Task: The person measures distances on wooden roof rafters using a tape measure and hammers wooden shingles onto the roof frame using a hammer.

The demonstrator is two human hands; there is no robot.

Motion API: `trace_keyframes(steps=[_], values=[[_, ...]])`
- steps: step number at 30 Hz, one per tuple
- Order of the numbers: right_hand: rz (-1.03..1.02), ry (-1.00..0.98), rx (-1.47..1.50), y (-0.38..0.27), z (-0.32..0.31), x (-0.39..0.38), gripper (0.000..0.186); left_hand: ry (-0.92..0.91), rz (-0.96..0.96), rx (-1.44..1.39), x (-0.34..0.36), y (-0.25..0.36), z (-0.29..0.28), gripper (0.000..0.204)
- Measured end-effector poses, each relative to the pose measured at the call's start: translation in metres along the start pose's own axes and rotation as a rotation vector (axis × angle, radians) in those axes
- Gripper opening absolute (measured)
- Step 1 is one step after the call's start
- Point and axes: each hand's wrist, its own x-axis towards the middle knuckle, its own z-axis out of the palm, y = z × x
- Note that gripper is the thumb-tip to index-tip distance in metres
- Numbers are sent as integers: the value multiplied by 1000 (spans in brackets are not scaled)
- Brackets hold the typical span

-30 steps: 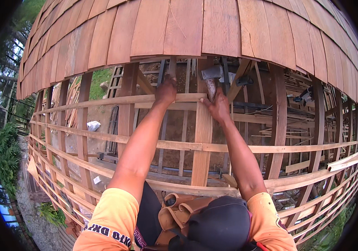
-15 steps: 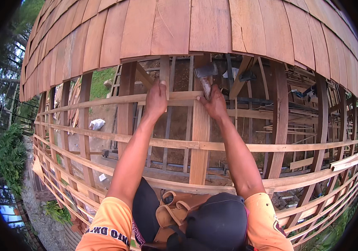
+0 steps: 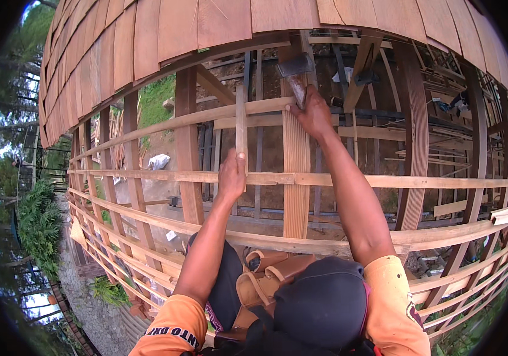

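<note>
Wooden slat (image 3: 241, 121): lay across the upper batten (image 3: 206, 117), long axis up-slope and roughly square to it, top end toward the shingles (image 3: 224, 26); left hand's (image 3: 232, 176) fingers were wrapped about its lower part. Hammer-like tool (image 3: 296, 84): right hand's (image 3: 314, 113) fingers gripped the handle, head up-slope. Step, seemingly: gauging batten spacing; next move seemingly called for a steady slat.
</note>
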Motion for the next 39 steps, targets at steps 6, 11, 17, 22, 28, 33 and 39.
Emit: trace_keyframes(steps=[6,11,17,22,28,33,39], values=[[47,-50,-11,3,-4,-2,55,-162,-40,49,4,3,-13,42],[-8,4,-17,6,0,-2,56,-219,-197,-10,-1,13,-13,64],[-13,13,-14,5,1,-1,57,10,56,10,-2,-9,0,42],[-24,40,-15,-1,-2,-6,54,21,68,34,-2,-14,1,39],[-18,44,-28,-4,-1,-6,51,-30,29,-55,3,-14,1,35],[-40,74,-18,-4,1,-8,50,91,87,-120,22,6,-2,37],[14,31,-15,-3,-6,-10,53,80,219,-48,130,65,10,38]])
